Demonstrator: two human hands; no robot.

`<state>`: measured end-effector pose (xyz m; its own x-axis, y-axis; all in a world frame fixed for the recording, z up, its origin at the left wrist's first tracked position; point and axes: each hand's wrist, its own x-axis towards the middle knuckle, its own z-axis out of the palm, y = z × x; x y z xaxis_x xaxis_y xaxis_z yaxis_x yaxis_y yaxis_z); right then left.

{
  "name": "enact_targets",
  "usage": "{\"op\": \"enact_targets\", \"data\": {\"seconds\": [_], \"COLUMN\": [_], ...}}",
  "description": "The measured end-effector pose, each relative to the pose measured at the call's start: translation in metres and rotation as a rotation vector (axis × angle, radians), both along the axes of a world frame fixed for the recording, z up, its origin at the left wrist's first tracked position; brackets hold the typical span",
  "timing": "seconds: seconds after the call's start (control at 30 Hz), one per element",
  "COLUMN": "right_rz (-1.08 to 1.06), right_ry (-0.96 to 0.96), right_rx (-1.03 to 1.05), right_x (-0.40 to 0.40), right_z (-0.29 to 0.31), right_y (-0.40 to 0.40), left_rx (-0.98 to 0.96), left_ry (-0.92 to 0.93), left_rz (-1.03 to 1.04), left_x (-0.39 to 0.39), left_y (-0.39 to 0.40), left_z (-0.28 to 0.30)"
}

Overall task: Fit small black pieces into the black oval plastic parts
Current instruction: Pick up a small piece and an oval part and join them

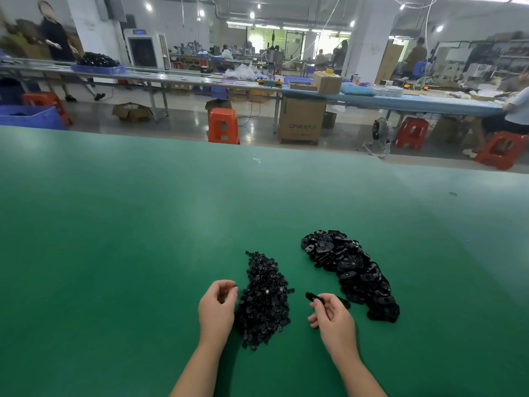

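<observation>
Two black heaps lie on the green table. The heap of small black pieces sits just right of my left hand. The heap of black oval parts stretches up and to the right of my right hand. My left hand's fingers are curled and pinch a small black piece at their tips, at the heap's left edge. My right hand pinches one oval part between thumb and fingers, held between the two heaps.
The table's far edge runs across the middle of the view. Beyond it are orange stools, cardboard boxes, long workbenches and several people. A blue crate stands at the far left.
</observation>
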<state>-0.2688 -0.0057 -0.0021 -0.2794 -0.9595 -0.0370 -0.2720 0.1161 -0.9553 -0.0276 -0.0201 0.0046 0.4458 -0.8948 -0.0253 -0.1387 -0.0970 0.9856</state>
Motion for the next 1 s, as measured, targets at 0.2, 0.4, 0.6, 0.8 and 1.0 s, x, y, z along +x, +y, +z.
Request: {"op": "enact_targets", "data": {"seconds": [0.2,0.4,0.6,0.8,1.0], "right_rz": [0.009,0.037,0.040,0.134,0.218], "right_ry": [0.001,0.015,-0.002,-0.145,-0.280], "right_rx": [0.015,0.037,0.056,0.063,0.040], "right_x": [0.000,0.000,0.001,0.004,0.009], "right_z": [-0.002,0.000,0.004,0.023,0.049], "right_y": [-0.001,-0.001,-0.001,-0.006,-0.007], "left_rx": [0.027,0.055,0.141,0.139,0.077], "left_ry": [0.056,0.322,0.487,0.361,0.311], "left_rz": [-0.038,-0.114,-0.176,-0.257,-0.325], "left_x": [-0.006,-0.021,-0.032,-0.056,-0.080], "left_y": [-0.003,-0.006,-0.006,-0.006,-0.001], "left_z": [0.006,0.013,0.016,0.029,0.042]}}
